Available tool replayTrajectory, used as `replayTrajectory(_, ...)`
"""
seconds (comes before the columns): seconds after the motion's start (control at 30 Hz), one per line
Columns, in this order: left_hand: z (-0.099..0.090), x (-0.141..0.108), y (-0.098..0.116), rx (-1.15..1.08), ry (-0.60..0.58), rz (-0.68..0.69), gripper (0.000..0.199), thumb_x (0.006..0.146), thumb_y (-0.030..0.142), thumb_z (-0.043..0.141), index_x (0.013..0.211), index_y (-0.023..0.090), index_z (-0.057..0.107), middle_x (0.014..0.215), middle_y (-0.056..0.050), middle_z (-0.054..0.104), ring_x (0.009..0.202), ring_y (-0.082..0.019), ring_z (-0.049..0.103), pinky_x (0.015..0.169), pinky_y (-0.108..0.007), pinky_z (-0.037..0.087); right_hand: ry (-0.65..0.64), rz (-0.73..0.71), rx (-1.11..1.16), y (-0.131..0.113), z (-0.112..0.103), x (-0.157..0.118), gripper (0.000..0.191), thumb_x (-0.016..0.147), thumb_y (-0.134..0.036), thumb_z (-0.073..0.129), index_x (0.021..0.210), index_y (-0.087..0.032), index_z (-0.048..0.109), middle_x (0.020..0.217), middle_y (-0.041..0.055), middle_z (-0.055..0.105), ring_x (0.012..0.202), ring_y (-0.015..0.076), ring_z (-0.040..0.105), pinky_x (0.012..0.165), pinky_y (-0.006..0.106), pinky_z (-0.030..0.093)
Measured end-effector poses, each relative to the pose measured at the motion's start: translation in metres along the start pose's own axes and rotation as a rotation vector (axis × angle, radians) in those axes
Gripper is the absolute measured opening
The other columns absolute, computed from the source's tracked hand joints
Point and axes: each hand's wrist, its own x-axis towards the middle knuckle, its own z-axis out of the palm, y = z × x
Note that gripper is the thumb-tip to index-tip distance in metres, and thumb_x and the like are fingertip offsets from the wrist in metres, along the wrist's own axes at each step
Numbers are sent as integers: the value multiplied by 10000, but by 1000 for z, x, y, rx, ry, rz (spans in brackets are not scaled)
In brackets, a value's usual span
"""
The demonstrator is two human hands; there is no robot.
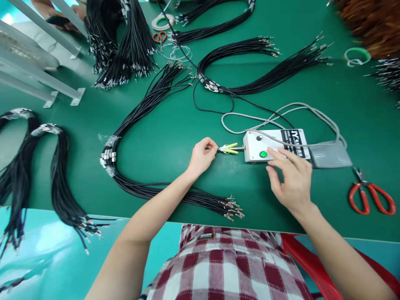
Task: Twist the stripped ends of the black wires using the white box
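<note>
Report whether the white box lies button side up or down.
Button side up: the green button and printed label face the camera on the white box. The right hand overlaps it in view.

Tabletop (pixel 168 154): plain green. Three o'clock, control box (pixel 256 141): white; push-button (pixel 263 154), bright green; label panel (pixel 285 135), black with white lettering. Near centre, clip (pixel 231 146): lime-yellow. Toward four o'clock, nipper handles (pixel 372 191): orange-red. Six o'clock, garment (pixel 218 271): burgundy-and-white check. Nine o'clock, cable bundle (pixel 125 121): black, with white connectors (pixel 108 156).
</note>
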Motion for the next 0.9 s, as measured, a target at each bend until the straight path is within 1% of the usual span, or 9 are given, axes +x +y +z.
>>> replayTrajectory(0.3, -12, 0, 0, 42, 46, -6, 152, 766, 218, 680, 708, 168, 549, 609, 44, 518, 425, -39, 428, 410, -171, 273, 50, -7, -72, 11, 26, -15, 125, 874, -164, 657, 924, -262, 598, 1086, 11, 785, 1089, 252, 698, 1011, 436, 404)
replayTrajectory(0.47, -19, -8, 7, -22, 74, -13, 162, 791, 246, 688, 740, 167, 556, 638, 41, 545, 427, -38, 443, 419, -187, 301, 129, -52, -8, 6, 20, -13, 200, 858, -153, 693, 997, -255, 591, 1084, 32, 785, 1141, 270, 667, 986, 445, 452)
replayTrajectory(0.53, -34, -3, 18, -18, 101, 23, 136, 804, 215, 681, 760, 164, 564, 662, 29, 575, 483, -53, 506, 463, -193, 357, 128, -59, 57, -2, 15, -17, 247, 847, -134, 708, 1033, -244, 588, 1101, 57, 779, 1166, 280, 655, 982, 450, 470)
replayTrajectory(0.6, -67, 11, 34, 30, 250, 85, 123, 804, 146, 676, 767, 161, 560, 684, 30, 589, 560, -60, 545, 527, -189, 398, 82, -67, 140, -9, 13, -24, 265, 847, -115, 709, 1052, -232, 586, 1140, 81, 765, 1164, 279, 659, 978, 450, 482)
replayTrajectory(0.7, -126, 35, 60, 43, 650, 66, 98, 930, 149, 528, 844, 182, 496, 625, 76, 474, 485, -48, 424, 490, -191, 325, -42, -98, 268, -18, 14, -37, 250, 873, -95, 674, 1079, -214, 595, 1208, 107, 736, 1175, 271, 660, 959, 433, 503)
replayTrajectory(0.77, -148, 34, 69, 115, 860, 118, 111, 1018, 229, 384, 944, 202, 462, 681, 59, 505, 533, -71, 469, 521, -203, 342, -93, -104, 325, -20, 18, -44, 245, 888, -84, 650, 1097, -204, 604, 1221, 115, 727, 1178, 268, 659, 954, 426, 513)
replayTrajectory(0.8, -148, 25, 70, 244, 901, 243, 56, 1006, 233, 427, 986, 207, 473, 745, 40, 542, 595, -84, 511, 562, -215, 376, -104, -99, 343, -21, 20, -46, 247, 892, -79, 643, 1104, -200, 607, 1220, 118, 726, 1175, 268, 660, 953, 426, 517)
replayTrajectory(0.87, -129, -9, 63, 588, 513, 444, 111, 916, 245, 609, 988, 212, 532, 895, -12, 606, 785, -134, 579, 695, -256, 452, -115, -80, 369, -22, 22, -47, 249, 896, -76, 640, 1111, -199, 615, 1216, 120, 725, 1161, 267, 663, 951, 425, 523)
replayTrajectory(0.9, -113, -30, 58, 729, 145, 442, 102, 897, 261, 632, 958, 214, 566, 921, -25, 618, 828, -160, 589, 732, -278, 469, -123, -73, 383, -23, 23, -46, 248, 898, -77, 638, 1111, -202, 619, 1215, 116, 726, 1153, 265, 666, 950, 425, 524)
